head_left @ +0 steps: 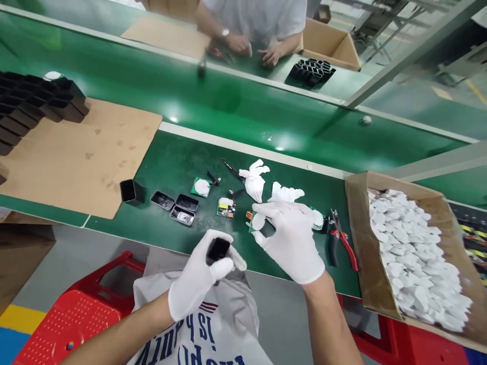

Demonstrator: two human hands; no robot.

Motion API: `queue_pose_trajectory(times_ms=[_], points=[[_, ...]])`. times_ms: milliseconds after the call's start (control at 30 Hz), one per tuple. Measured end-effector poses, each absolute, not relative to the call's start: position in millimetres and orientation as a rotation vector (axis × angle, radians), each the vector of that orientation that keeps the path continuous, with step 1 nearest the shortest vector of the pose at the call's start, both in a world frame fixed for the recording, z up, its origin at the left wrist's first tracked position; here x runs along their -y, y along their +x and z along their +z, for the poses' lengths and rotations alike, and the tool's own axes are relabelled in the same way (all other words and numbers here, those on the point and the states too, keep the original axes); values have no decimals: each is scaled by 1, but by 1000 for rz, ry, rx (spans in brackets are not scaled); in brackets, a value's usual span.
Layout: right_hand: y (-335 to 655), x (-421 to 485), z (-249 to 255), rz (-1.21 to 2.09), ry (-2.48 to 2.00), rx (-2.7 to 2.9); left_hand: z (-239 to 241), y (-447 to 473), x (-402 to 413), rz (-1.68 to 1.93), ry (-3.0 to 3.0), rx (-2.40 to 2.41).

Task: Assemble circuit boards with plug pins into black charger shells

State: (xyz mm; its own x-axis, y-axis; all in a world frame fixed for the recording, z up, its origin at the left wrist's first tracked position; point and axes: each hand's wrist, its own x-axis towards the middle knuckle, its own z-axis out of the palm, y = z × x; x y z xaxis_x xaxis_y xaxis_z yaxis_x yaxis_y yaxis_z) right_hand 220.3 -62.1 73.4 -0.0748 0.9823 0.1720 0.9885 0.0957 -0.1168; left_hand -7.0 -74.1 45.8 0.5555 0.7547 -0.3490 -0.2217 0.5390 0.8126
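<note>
My left hand [201,276], in a white glove, is closed round a small black plastic housing [217,250] held over my lap. My right hand [291,235], also gloved, pinches a small circuit board with a white pad and an orange part [254,221] just above the green bench. On the bench in front lie another green circuit board [225,208], a board with a round white pad [201,187], an upright black housing [131,191] and three open black shells [178,207]. Spare white gloves [254,178] lie crumpled behind my right hand.
Red-handled cutters [340,241] lie right of my hand. A cardboard box [355,213] full of white pads stands at the right. A cardboard sheet [76,157] and stacked black housings [34,104] are at the left. Another person's hands [254,48] work across the green conveyor belt [236,104]. A red stool [76,317] stands below.
</note>
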Motion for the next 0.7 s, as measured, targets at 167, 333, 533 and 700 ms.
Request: queue_pose_trajectory(times_ms=[167, 333, 533, 700], points=[[218, 100, 72, -104, -1578, 2002, 37, 29, 74, 823, 875, -873], [206, 122, 66, 180, -1616, 1921, 20, 38, 87, 1198, 1151, -889], [198, 140, 57, 295, -1499, 1605, 11, 33, 81, 1284, 1155, -1011], [178, 131, 36, 918, -1434, 1056, 1, 27, 74, 1480, 1527, -878]])
